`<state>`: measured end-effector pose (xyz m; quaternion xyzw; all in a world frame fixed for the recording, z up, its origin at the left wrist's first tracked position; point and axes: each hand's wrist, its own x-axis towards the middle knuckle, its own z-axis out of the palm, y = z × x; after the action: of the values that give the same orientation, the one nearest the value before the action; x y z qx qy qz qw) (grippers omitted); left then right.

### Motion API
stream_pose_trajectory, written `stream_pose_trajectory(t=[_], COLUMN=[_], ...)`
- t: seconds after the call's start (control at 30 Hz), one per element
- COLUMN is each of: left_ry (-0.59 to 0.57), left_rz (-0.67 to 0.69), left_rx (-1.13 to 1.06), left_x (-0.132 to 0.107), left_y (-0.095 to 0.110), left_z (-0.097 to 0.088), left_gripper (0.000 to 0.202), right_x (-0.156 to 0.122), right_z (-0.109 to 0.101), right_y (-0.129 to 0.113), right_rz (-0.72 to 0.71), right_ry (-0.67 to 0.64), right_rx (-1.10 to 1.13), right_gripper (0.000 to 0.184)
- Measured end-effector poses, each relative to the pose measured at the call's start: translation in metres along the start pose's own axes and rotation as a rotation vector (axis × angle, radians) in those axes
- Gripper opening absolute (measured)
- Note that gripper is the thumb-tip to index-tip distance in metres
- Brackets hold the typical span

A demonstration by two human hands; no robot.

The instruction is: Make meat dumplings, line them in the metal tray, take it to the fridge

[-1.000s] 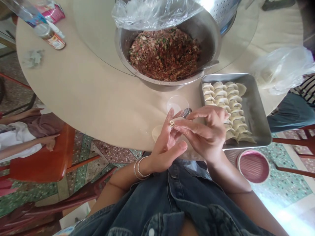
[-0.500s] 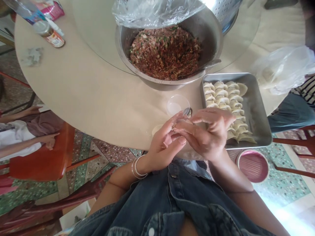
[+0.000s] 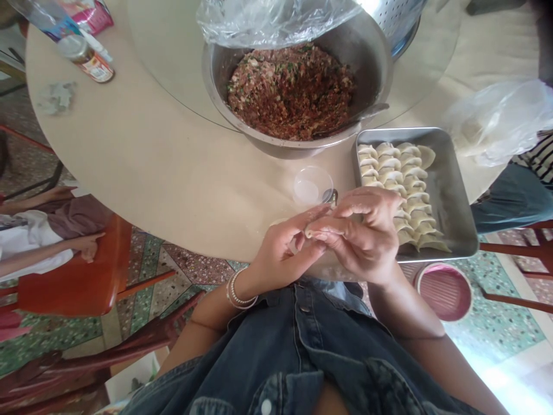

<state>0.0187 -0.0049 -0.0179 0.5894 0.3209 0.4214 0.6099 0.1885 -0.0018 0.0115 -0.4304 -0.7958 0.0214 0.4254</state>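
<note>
Both my hands meet over the near edge of the round table (image 3: 151,167). My left hand (image 3: 283,253) and my right hand (image 3: 365,233) pinch a small pale dumpling (image 3: 310,233) between their fingertips; most of it is hidden by the fingers. Just right of my right hand sits a metal tray (image 3: 453,190) holding rows of folded dumplings (image 3: 401,173). A large steel bowl (image 3: 371,57) of reddish minced filling (image 3: 289,92) stands behind my hands. A small clear plastic cup (image 3: 311,184) stands just beyond my fingers.
A clear plastic sheet (image 3: 268,23) hangs over the bowl's far rim. A jar (image 3: 86,60) and a crumpled tissue (image 3: 54,95) lie at the far left. A plastic bag (image 3: 496,121) sits at the right. Another person sits on a red chair (image 3: 73,271) at left. A pink bin (image 3: 444,291) stands below the tray.
My hands have dropped slightly toward me and closed tighter on the dumpling; its pale edge now shows less between the fingers.
</note>
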Motion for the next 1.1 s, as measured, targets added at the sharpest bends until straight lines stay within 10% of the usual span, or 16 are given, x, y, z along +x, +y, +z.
stream_pose_trajectory(t=[0.43, 0.67, 0.8, 1.1], left_ry=[0.028, 0.337, 0.410, 0.420], left_rz=[0.146, 0.233, 0.256, 0.281], left_rx=[0.175, -0.194, -0.134, 0.088], left_x=[0.005, 0.002, 0.005, 0.008], left_y=[0.002, 0.001, 0.002, 0.004], left_z=[0.000, 0.005, 0.008, 0.007], left_gripper=[0.031, 0.015, 0.015, 0.010], right_x=[0.003, -0.023, -0.034, -0.033], right_z=[0.001, 0.013, 0.024, 0.024], right_y=[-0.007, -0.018, -0.030, -0.030], right_rz=[0.023, 0.311, 0.296, 0.301], right_ry=[-0.094, -0.092, -0.317, -0.364], right_rx=[0.097, 0.384, 0.571, 0.532], right_gripper=[0.009, 0.084, 0.084, 0.098])
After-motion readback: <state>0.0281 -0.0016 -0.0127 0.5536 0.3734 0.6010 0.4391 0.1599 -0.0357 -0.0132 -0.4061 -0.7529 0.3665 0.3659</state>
